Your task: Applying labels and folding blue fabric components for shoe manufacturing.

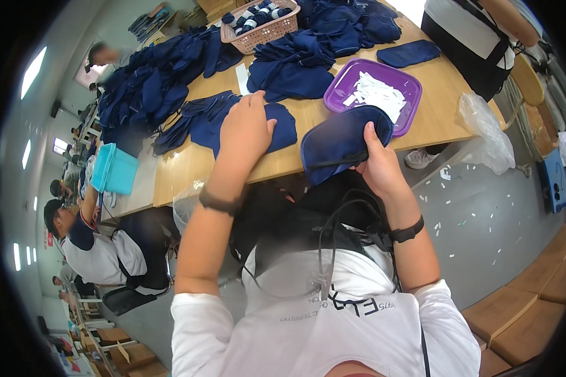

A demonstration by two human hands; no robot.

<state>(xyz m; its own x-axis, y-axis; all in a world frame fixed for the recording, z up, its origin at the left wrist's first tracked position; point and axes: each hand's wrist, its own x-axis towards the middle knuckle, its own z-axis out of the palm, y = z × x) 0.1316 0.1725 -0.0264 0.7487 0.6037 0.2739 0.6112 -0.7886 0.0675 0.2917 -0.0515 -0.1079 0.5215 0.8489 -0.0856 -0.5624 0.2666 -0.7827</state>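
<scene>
My right hand (382,164) grips a navy rounded fabric piece (324,139) with a piped edge, thumb on top and the other fingers mostly hidden behind it. The piece is tilted above the table's front edge and overlaps the near rim of a purple tray (413,119). White paper slips (378,93) lie loose in that tray. Over a small stack of similar navy pieces (280,129), my left hand (248,125) is stretched out with its fingers extended; I see nothing held in it.
Large heaps of navy pieces (141,85) cover the table's far side, beside a pink basket (267,36) of dark rolled bundles. A turquoise bin (115,169) stands at the left. Clear plastic (487,132) hangs off the right edge. People sit at left; boxes (528,314) stand lower right.
</scene>
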